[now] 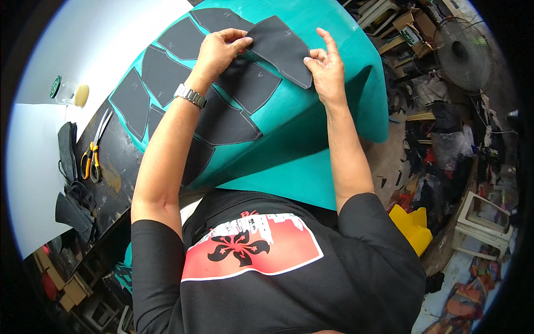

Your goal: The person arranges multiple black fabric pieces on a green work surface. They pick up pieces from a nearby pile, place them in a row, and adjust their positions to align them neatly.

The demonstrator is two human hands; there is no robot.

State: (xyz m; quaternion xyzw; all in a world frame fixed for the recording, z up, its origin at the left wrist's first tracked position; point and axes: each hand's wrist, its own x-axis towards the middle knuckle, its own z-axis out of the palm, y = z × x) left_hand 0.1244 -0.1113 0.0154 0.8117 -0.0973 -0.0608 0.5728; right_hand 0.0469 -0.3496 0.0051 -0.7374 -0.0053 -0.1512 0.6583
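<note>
Between my two hands a black cut panel (281,50) with a pale chalk mark is held raised above the teal sheet (356,94). My left hand (219,51) pinches its left edge between thumb and fingers, a metal-band watch (191,95) on that wrist. On the opposite edge, my right hand (327,72) grips the panel with thumb and bent finger, another finger sticking up. Several more black panels with chalk outlines lie close together on the sheet, among them one (250,86) just below the held panel and one (130,103) at the far left.
Orange-and-black scissors (92,156) lie on the dark tabletop (119,158) at left, beside black scraps (75,209). A clear jar (68,92) stands on a white surface. To the right are a fan (460,53), a white stool (484,225) and cluttered materials on the floor.
</note>
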